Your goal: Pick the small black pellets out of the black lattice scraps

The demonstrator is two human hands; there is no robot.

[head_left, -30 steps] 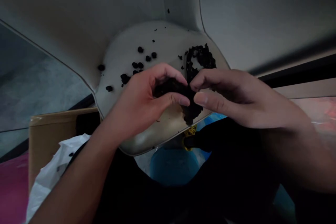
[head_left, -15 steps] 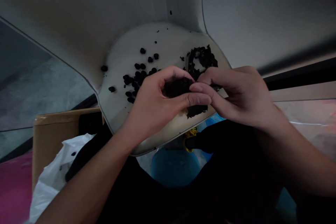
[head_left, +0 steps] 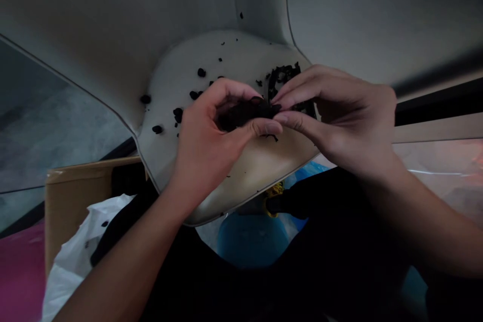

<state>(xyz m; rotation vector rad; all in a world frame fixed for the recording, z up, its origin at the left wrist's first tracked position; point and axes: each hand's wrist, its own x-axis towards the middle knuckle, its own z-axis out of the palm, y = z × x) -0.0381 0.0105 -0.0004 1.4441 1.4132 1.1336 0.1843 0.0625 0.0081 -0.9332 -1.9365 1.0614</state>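
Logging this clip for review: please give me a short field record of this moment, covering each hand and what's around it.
Left hand: cupped around a dark crumbly clump
Right hand: fingertips and thumb pinching the clump's right end
Surface below: cream curved seat
On surface: scattered dark lumps, a dark heap
Nearby: cardboard box, white plastic bag, blue container
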